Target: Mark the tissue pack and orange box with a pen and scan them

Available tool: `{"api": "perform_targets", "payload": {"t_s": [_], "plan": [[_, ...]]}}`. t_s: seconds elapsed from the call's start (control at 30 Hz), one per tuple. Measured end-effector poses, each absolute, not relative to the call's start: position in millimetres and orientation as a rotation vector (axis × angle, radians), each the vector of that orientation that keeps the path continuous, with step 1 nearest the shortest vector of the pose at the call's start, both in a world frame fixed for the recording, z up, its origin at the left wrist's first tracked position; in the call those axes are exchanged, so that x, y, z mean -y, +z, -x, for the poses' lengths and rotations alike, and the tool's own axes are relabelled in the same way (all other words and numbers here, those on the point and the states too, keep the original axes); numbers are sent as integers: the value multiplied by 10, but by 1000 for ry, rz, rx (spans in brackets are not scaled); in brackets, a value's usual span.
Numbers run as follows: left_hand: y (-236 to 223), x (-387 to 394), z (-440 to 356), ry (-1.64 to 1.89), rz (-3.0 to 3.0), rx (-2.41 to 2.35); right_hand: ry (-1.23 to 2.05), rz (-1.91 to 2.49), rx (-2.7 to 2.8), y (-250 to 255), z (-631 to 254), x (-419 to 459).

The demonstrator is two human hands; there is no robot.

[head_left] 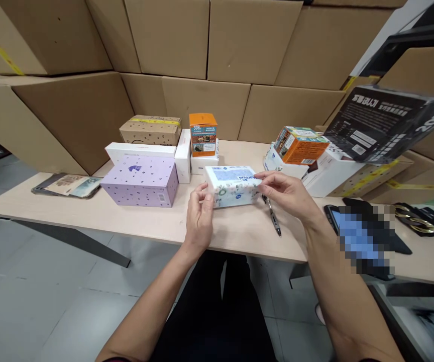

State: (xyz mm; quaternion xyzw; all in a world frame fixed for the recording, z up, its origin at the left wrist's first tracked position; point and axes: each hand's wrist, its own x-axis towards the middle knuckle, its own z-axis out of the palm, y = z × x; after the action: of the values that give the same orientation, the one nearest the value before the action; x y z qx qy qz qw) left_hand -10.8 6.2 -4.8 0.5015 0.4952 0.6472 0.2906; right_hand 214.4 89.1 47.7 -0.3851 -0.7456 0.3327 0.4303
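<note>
A soft white tissue pack (231, 184) with a blue label and leaf print rests on the light wooden table (126, 221), just in front of me. My left hand (199, 217) grips its left end with the fingers curled over the edge. My right hand (285, 192) pinches its right end from the side. A pen (273, 217) lies on the table under my right hand.
A purple dotted box (141, 182), white boxes (183, 156), a brown carton (151, 129) and an orange box (203, 133) stand at the left rear. An orange carton (300, 145) tops white boxes at right, beside a black box (383, 123), phone (356, 236) and scissors (416, 217). Cardboard boxes wall the back.
</note>
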Motion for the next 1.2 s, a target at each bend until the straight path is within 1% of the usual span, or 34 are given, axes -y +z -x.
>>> {"api": "perform_targets", "payload": {"t_s": [0.23, 0.33, 0.4, 0.5, 0.57, 0.7, 0.87, 0.97, 1.2], "plan": [[18, -45, 91, 1574, -1364, -1486, 825, 1024, 1811, 443, -2092, -918], [53, -40, 84, 1492, -1429, -1529, 808, 1135, 1714, 389, -2070, -949], [63, -39, 84, 1472, -1477, -1549, 854, 1217, 1658, 346, -2051, -963], [48, -40, 85, 1505, -1452, -1518, 1000, 1220, 1666, 302, -2029, -967], [28, -40, 87, 1546, -1391, -1478, 1037, 1152, 1691, 297, -2023, -961], [0, -53, 93, 1697, -1276, -1378, 978, 1029, 1683, 339, -2023, -941], [-41, -93, 91, 1856, -1226, -1194, 874, 957, 1538, 421, -2030, -916], [-77, -102, 89, 1846, -1253, -1208, 828, 1025, 1535, 438, -2027, -906], [-74, -87, 79, 1734, -1383, -1405, 814, 1160, 1706, 387, -1990, -904]]}}
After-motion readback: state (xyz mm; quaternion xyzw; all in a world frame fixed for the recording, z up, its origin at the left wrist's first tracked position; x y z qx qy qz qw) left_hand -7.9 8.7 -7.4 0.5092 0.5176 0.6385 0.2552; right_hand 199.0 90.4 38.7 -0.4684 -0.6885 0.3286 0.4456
